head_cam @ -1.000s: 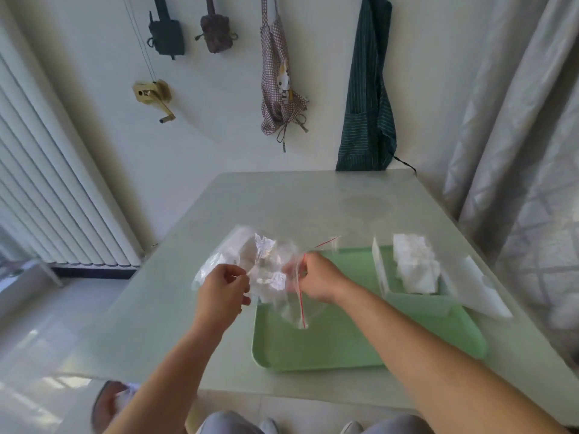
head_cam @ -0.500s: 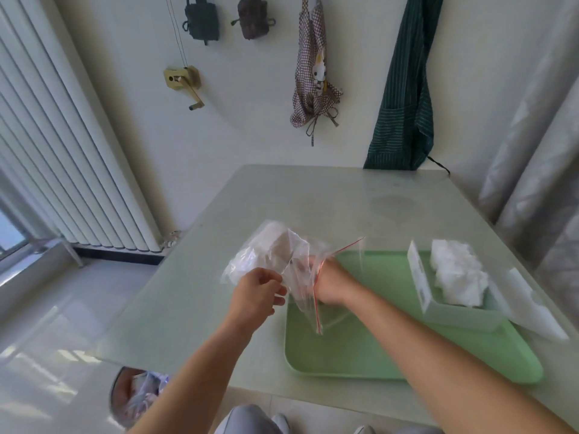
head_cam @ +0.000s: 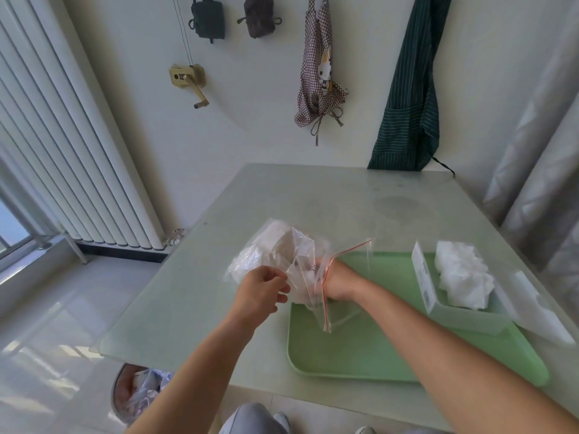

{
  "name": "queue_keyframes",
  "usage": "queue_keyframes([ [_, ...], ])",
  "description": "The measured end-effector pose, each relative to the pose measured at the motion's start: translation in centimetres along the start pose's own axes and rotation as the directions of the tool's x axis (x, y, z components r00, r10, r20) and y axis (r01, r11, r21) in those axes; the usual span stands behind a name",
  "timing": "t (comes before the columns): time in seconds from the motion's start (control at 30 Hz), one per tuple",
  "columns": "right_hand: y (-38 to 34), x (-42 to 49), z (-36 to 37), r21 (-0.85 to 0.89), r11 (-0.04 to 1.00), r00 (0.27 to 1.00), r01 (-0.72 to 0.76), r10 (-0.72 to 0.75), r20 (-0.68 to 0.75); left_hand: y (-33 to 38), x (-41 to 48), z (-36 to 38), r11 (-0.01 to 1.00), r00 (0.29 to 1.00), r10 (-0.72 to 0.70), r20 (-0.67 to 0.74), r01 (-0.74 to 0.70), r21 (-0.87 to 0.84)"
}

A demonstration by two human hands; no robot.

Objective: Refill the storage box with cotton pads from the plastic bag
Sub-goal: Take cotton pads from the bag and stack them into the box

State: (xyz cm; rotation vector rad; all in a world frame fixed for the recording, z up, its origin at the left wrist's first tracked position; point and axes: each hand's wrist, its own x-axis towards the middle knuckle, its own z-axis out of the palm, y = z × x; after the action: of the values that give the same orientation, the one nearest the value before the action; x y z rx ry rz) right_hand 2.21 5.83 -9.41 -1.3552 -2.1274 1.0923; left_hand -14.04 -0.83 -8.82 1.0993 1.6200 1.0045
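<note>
The bag (head_cam: 283,264) of pads (head_cam: 272,242) is held above the table (head_cam: 313,195), at the left edge of the tray (head_cam: 360,355). Its side is pinched by the left hand (head_cam: 260,292). The right hand (head_cam: 340,281) is thrust into its red-lined mouth; whether those fingers are clenched cannot be told. The box (head_cam: 463,317), with a heap (head_cam: 460,277) in it, is set on the tray's right end.

On tray (head_cam: 376,346), storage box (head_cam: 466,319) sits right of bag (head_cam: 275,245)

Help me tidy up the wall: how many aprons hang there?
2. A checked apron hangs mid-wall; a dark green striped apron hangs right of it, its hem reaching down to the table's far edge. Others could hang out of view.
</note>
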Motion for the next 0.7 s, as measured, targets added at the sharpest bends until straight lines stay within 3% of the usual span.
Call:
queue_keyframes([
  [0.2, 0.0, 0.0, -0.2, 0.092, 0.995, 0.999, -0.047, 0.046, 0.019, 0.0, 0.1, -0.2, 1.0, 1.0, -0.003, 0.003, 0.003, 0.001],
  [0.4, 0.5, 0.6, 0.5, 0.205, 0.974, 0.992, -0.099, 0.114, -0.062, 0.1, -0.2, 0.1, 1.0, 1.0, -0.01, 0.003, 0.01, -0.004],
  [0.57, 0.4, -0.3, -0.9, 0.376, 0.9, 0.97, -0.221, 0.241, -0.007, 0.3, -0.1, 0.1, 1.0, 1.0, 0.002, -0.016, -0.002, 0.01],
  [0.7, 0.8, -2.5, -3.4, 0.483, 0.842, 0.965, -0.241, 0.26, 0.029, 0.5, -0.3, 0.5, 0.999, 1.0, -0.006, -0.008, 0.007, 0.046],
])
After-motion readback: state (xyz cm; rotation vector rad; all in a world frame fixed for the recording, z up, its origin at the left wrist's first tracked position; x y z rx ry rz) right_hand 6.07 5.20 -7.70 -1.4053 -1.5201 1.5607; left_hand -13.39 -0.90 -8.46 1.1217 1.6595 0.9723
